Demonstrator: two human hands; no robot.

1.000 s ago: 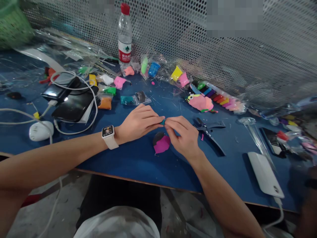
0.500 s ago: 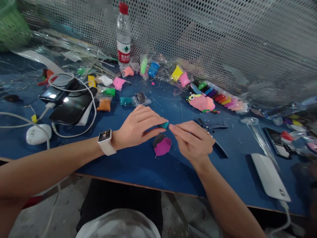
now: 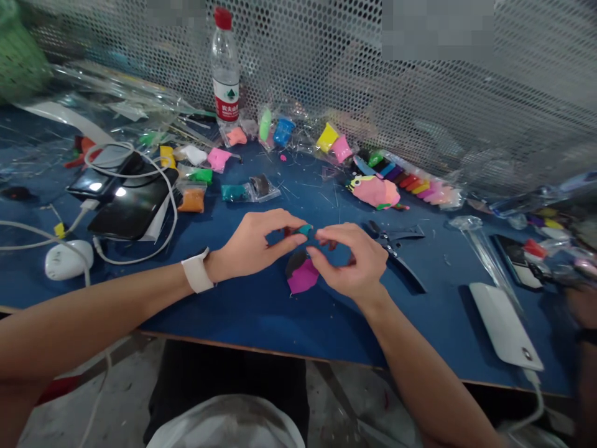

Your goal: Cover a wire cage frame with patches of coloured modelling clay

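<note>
A small lump of teal modelling clay [image 3: 305,229] is pinched between the thumb and fingers of my left hand [image 3: 259,242]. Just to its right, my right hand [image 3: 352,258] has thumb and index finger parted, with a gap between them and nothing visible inside. Below the fingertips, a magenta and dark grey clay piece [image 3: 303,278] lies on the blue table [image 3: 261,317], partly covered by my right thumb. Farther back on the right rests a pink clay figure [image 3: 374,191] with an eye and yellow and green parts.
Black-handled pliers [image 3: 394,252] lie right of my right hand. Clay packets, such as an orange one [image 3: 191,198], surround a water bottle [image 3: 226,74]. Phones and cables [image 3: 133,205] occupy the left, a white power bank [image 3: 506,326] the right. A person's arm [image 3: 585,311] shows at the right edge.
My right thumb and fingers have parted and moved slightly away from the teal clay, which stays in my left hand. My left wrist has turned, so the watch face no longer shows.
</note>
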